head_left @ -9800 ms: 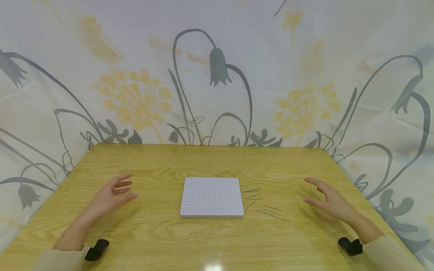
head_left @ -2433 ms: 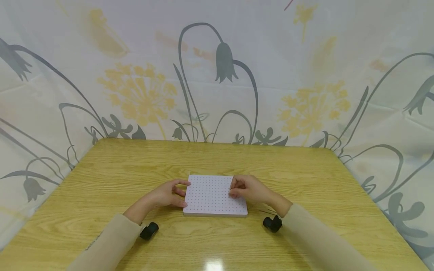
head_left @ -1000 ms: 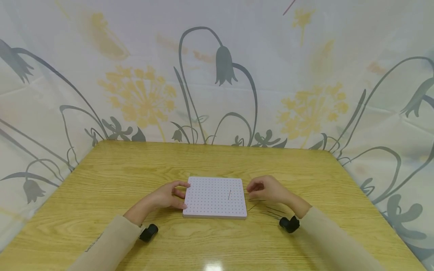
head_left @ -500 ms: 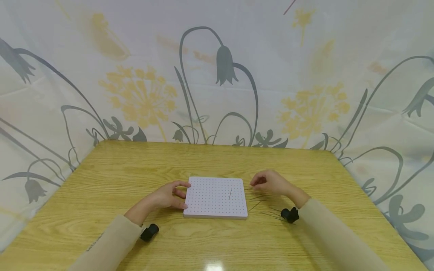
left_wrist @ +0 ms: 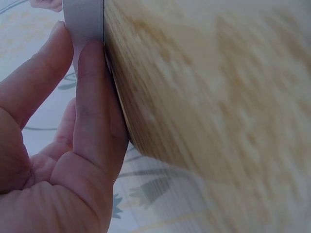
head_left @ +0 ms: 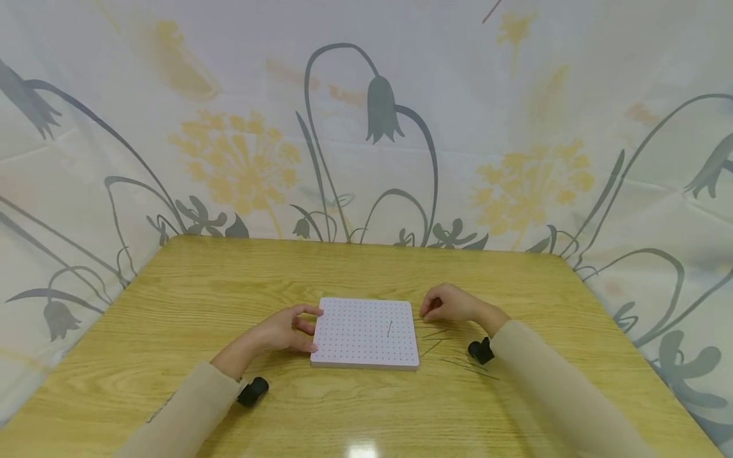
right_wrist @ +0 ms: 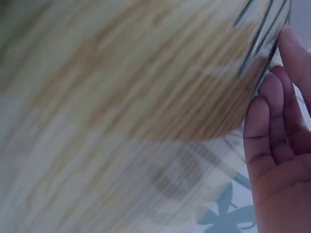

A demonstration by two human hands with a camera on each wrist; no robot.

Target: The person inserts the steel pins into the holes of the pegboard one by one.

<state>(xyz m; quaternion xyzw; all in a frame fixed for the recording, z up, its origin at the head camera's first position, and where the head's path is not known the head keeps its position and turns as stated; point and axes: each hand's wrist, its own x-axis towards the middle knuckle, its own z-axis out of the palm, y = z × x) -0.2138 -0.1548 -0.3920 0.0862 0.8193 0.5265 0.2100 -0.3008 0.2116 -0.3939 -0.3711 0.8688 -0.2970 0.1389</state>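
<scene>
A white board with a grid of small holes lies on the wooden table, and one thin dark metal stick stands up from its right part. My left hand rests at the board's left edge, its spread fingertips touching the rim. In the left wrist view, fairly straight fingers lie against the board's side. Beside the right edge, my right hand has bent fingers low over loose metal sticks. In the right wrist view, its fingertips are beside a stick; whether they pinch it is unclear.
More thin sticks lie loose to the right, partly under the right wrist's black camera. Another black camera sits on the left wrist. A flower-printed cloth hangs behind the table.
Both hands came in from the sides. My right hand moved from over the board to the sticks on its right, leaving one stick standing in the board. My left hand stays at the left edge.
</scene>
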